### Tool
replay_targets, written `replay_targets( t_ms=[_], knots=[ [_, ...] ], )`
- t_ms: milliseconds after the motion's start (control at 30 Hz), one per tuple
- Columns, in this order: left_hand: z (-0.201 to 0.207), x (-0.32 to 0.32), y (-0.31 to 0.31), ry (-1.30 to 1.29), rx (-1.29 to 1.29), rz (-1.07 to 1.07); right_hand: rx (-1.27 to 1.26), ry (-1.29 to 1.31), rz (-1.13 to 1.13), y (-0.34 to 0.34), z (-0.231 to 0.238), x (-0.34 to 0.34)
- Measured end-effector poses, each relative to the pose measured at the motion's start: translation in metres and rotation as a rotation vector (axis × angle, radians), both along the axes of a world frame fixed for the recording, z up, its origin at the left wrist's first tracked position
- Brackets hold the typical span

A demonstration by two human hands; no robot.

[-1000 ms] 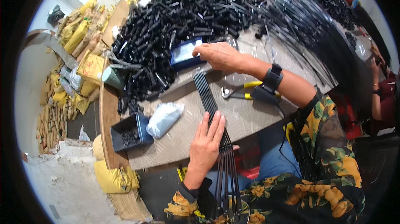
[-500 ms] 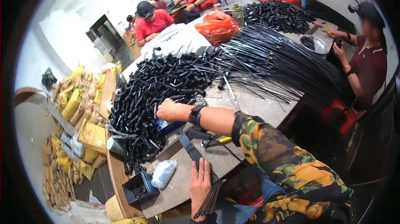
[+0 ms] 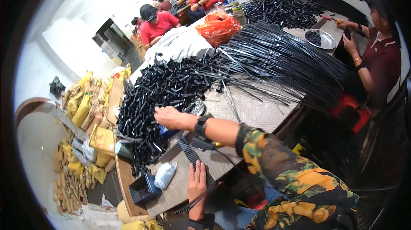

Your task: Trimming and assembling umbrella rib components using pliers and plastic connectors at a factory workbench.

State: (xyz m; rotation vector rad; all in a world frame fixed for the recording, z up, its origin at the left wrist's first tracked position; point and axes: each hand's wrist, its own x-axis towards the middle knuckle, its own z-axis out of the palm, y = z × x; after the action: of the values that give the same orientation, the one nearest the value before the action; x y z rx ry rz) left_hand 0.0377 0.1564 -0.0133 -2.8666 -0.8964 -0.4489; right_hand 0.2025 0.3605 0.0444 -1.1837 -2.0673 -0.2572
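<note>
My left hand (image 3: 197, 183) lies with its fingers stretched out flat on a row of thin black rods (image 3: 187, 149) at the near edge of the table. The rod ends run back past my wrist. My right hand (image 3: 168, 117) reaches across to the near side of a large heap of short black tubular pieces (image 3: 162, 80). Its fingers are curled together over a blue container (image 3: 166, 132), mostly hidden beneath; whatever they hold cannot be made out. Beside that wrist sits a round dish (image 3: 198, 108). A tool with a dark handle (image 3: 202, 144) rests under my right forearm.
Long black rods (image 3: 282, 58) fan across the table's right side. A white plastic bag (image 3: 165, 175) and a dark open box (image 3: 144, 188) stand near left. Across the table, a person (image 3: 379, 54) works beside a metal bowl (image 3: 327, 39). Yellow sacks (image 3: 81, 101) pile at left.
My right hand has shifted slightly left and up, staying by the heap's edge. My left hand remains flat on the rods. The whole view has tilted a little.
</note>
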Motion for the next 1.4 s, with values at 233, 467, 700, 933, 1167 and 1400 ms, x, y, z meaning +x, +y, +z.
replay_targets(
  t_ms=[233,467,700,933,1167,1400],
  knots=[
    [0.011,0.014,0.013,-0.066,0.029,-0.032,-0.59,0.805,0.505,-0.213,0.085,0.076],
    [0.109,-0.002,-0.026,-0.976,-1.039,-0.368,0.184,0.112,0.39,-0.292,0.094,0.047],
    [0.138,-0.009,-0.048,-1.034,-0.824,-0.17,0.293,0.178,0.255,-0.274,0.078,0.019],
    [0.134,0.0,-0.038,-0.987,-0.718,-0.221,0.185,0.446,0.297,-0.265,0.059,0.017],
    [0.139,-0.002,-0.035,-1.013,-0.722,-0.232,0.151,0.459,0.282,-0.263,0.064,0.011],
    [0.133,-0.004,-0.032,-0.985,-0.682,-0.208,0.417,-0.035,0.257,-0.266,0.086,0.026]
  ],
)
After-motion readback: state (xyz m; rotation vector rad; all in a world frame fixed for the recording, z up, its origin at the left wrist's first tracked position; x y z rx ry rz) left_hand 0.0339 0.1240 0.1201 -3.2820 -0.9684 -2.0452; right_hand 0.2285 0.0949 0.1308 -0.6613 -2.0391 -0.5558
